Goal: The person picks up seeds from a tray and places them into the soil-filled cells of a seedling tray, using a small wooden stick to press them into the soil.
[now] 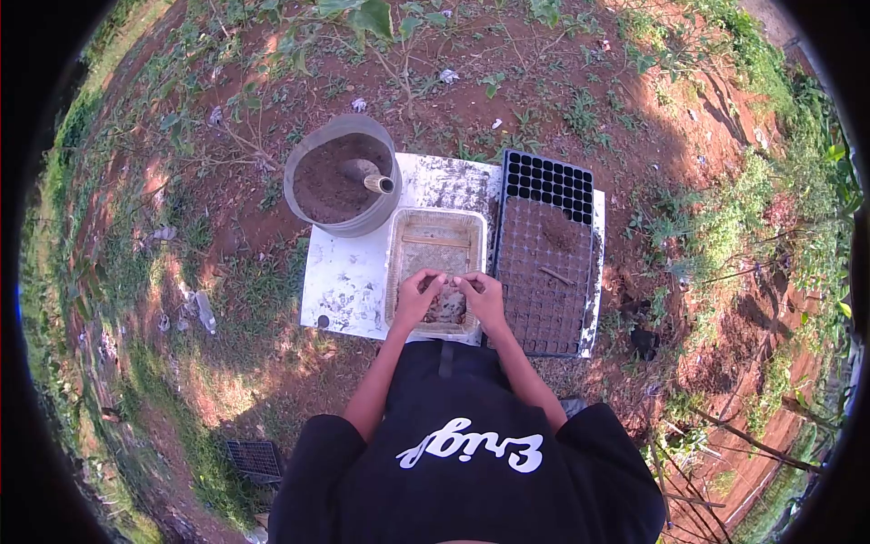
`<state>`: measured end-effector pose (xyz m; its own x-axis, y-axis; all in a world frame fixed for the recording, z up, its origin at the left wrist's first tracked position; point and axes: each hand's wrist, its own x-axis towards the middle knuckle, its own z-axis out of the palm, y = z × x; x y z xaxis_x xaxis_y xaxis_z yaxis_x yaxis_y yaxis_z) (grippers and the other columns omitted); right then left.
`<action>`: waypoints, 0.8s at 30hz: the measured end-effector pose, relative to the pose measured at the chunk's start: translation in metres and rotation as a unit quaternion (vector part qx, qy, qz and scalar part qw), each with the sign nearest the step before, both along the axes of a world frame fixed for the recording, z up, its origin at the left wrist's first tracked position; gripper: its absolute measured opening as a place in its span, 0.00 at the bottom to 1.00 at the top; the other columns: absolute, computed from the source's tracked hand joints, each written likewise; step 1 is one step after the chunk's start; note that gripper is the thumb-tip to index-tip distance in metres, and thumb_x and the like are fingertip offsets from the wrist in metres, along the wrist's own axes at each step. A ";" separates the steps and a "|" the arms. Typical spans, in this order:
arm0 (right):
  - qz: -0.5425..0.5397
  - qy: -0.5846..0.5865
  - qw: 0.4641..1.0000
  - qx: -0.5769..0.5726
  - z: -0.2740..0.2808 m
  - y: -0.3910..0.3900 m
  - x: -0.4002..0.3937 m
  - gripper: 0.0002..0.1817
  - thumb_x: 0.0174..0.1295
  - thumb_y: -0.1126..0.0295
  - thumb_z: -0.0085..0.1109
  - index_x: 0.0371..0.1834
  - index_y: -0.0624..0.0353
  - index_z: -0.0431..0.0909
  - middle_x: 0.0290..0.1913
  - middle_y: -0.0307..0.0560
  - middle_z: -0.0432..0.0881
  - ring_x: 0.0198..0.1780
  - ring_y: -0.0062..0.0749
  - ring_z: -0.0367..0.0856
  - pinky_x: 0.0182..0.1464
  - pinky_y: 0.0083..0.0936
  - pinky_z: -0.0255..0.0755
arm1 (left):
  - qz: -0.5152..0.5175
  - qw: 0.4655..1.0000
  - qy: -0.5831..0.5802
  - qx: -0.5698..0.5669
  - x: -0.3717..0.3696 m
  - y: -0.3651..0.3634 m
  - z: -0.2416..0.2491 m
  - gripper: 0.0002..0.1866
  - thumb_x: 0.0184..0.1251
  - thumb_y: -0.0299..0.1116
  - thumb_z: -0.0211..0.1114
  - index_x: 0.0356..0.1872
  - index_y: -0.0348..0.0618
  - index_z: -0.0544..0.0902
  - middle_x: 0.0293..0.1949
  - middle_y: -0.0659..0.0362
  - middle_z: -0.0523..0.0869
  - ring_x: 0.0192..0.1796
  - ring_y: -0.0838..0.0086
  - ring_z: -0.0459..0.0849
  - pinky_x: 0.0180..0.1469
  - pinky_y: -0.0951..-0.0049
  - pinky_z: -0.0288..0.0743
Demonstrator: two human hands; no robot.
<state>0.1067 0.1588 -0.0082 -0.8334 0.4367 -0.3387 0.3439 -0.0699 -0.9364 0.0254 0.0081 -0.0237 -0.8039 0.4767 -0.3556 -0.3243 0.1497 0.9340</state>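
Observation:
Both my hands are over the near half of a shallow pale rectangular tray (393, 263). My left hand (419, 296) is closed in a pinch near the tray's left side. Opposite it, my right hand (484, 297) pinches too, its fingertips close to those of the left. Whatever lies between the fingers is too small to make out. Below the fingertips, dark and whitish bits (446, 308) are scattered on the tray floor. A thin stick (435, 241) lies across the tray's far part.
Left of the tray stands a grey bucket (349, 222) of soil with a trowel (364, 174) in it. To the right is a black seedling tray (544, 308), mostly soil-filled, with a soil heap (562, 231) and a short stick (556, 276). All rest on a stained white board (340, 281).

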 end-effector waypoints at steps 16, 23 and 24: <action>-0.021 0.030 0.990 -0.138 0.008 0.007 0.001 0.13 0.69 0.68 0.63 0.49 0.68 0.83 0.40 0.44 0.88 0.42 0.19 0.82 0.45 0.19 0.73 | -0.016 0.998 0.000 0.059 -0.004 0.010 0.020 0.07 0.73 0.31 0.66 0.43 0.37 0.82 0.33 0.66 0.84 0.34 0.89 0.78 0.35 0.84 0.72; 0.013 0.057 0.998 0.038 0.023 0.006 0.001 0.15 0.62 0.72 0.70 0.49 0.67 0.84 0.40 0.42 0.88 0.41 0.19 0.83 0.44 0.19 0.74 | -0.026 0.998 -0.012 0.059 -0.004 0.010 0.017 0.07 0.73 0.31 0.66 0.42 0.38 0.82 0.34 0.66 0.84 0.33 0.90 0.76 0.35 0.85 0.70; 0.026 0.052 0.994 0.087 0.028 0.006 0.001 0.14 0.61 0.73 0.71 0.48 0.68 0.84 0.39 0.41 0.88 0.39 0.19 0.83 0.42 0.19 0.74 | -0.031 0.998 -0.009 0.059 -0.004 0.011 0.018 0.06 0.73 0.31 0.66 0.42 0.38 0.82 0.34 0.66 0.84 0.32 0.90 0.76 0.35 0.85 0.70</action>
